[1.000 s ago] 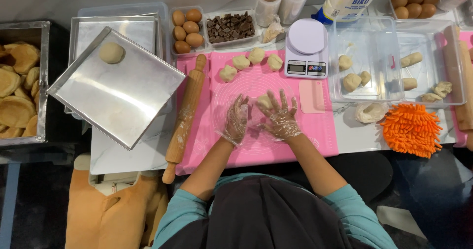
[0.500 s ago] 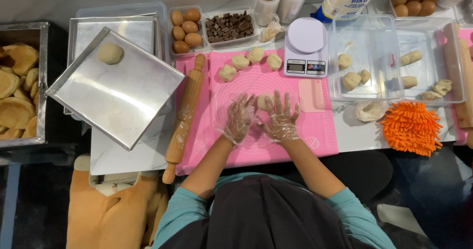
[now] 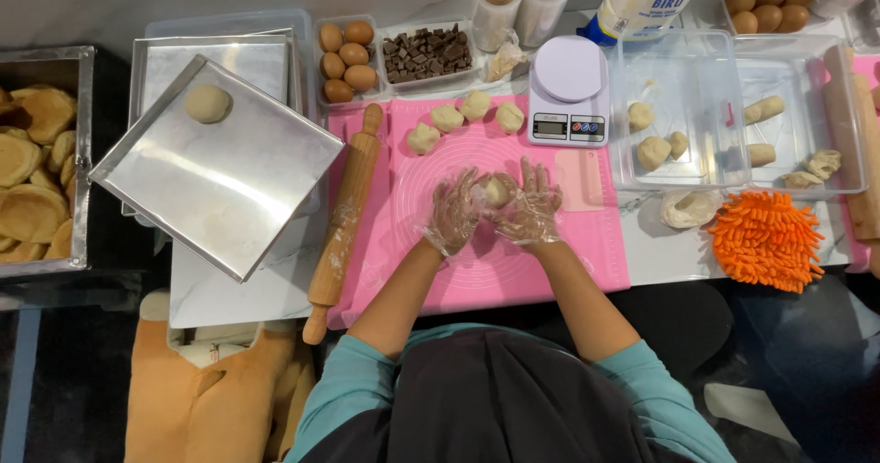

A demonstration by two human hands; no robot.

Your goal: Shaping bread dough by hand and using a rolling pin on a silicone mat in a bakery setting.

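So the pink silicone baking mat (image 3: 550, 261) has decent free space: the whole near half toward the person is bare, and its near edge sits right at the counter edge. On the left it's fenced in by the long wooden rolling pin (image 3: 342, 223) lying along the mat's side, and on the right a pale pink plastic scraper (image 3: 579, 180) sits just beside the hands. At the far edge there's a white digital kitchen scale (image 3: 567, 103) and four small pale dough pieces (image 3: 466, 118) in a loose arc.

Both hands wear clear plastic gloves. The left hand (image 3: 456, 212) and right hand (image 3: 532, 206) are cupped toward each other, fingers loosely spread, holding a small round ball of pale dough (image 3: 496, 190) between them, over the middle of the mat.
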